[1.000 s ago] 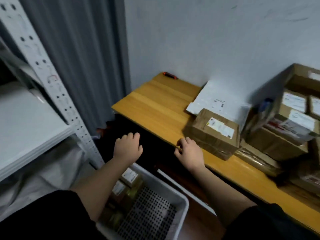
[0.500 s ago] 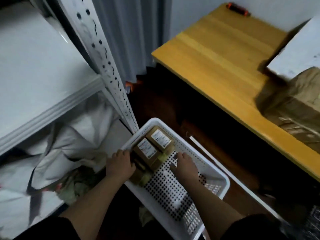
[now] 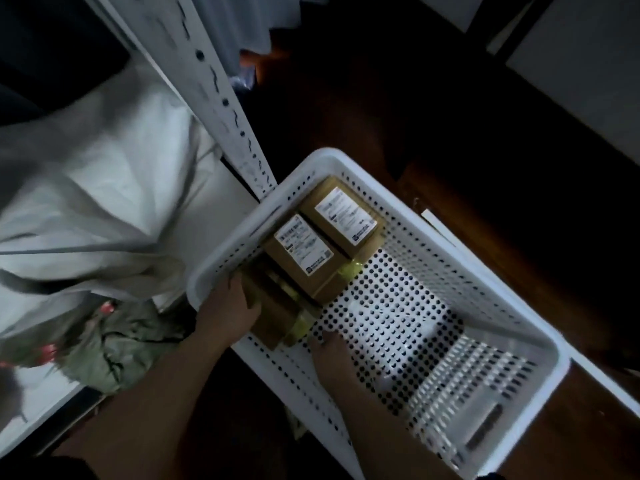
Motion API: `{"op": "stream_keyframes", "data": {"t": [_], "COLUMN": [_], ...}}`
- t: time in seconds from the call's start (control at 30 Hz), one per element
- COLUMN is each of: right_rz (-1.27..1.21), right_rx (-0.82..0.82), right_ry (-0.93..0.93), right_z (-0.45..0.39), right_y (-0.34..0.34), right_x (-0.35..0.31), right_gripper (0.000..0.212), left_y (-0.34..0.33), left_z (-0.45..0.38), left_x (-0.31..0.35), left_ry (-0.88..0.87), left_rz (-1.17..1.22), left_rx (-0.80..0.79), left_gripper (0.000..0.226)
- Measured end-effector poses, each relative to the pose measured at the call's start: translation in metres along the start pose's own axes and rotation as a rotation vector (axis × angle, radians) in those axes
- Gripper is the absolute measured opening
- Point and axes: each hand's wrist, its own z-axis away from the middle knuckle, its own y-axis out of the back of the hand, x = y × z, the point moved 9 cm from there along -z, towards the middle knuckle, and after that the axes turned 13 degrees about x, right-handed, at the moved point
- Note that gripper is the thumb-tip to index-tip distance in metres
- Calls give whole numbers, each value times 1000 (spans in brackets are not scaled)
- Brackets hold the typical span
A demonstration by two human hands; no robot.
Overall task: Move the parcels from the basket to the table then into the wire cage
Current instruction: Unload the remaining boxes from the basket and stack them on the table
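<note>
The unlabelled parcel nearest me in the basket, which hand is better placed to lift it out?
Left, probably. The left hand already rests against the unlabelled parcel in the basket; the right hand sits on the basket floor beside it.

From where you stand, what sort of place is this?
Probably a small parcel storeroom or mailroom: labelled cardboard parcels lie in a white perforated basket on the floor, beside a slotted metal shelving post.

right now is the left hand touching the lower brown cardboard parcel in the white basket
Touching. The head view shows the left hand pressed against the near-left side of the unlabelled brown cardboard parcel inside the white perforated plastic basket, with no gap visible.
</note>
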Motion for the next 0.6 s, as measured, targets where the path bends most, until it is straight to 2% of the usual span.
{"op": "stream_keyframes", "data": {"t": [0.23,0.37,0.6], "right_rz": [-401,-754,-993], "right_rx": [-77,-167,-54], "right_ry": [-278,-413,-542], "right_z": [-52,-38,6], "right_y": [-64,-82,-75], "right_x": [-5,-19,-18], "right_gripper": [54,50,54], "left_y": [-45,-53,-16], "left_z": [-43,-43,-4], "left_x": [-29,-36,-20], "left_ry": [92,164,279], "left_rz": [-151,-104,42], "left_rx": [25,95,220], "left_gripper": [80,82,71]}}
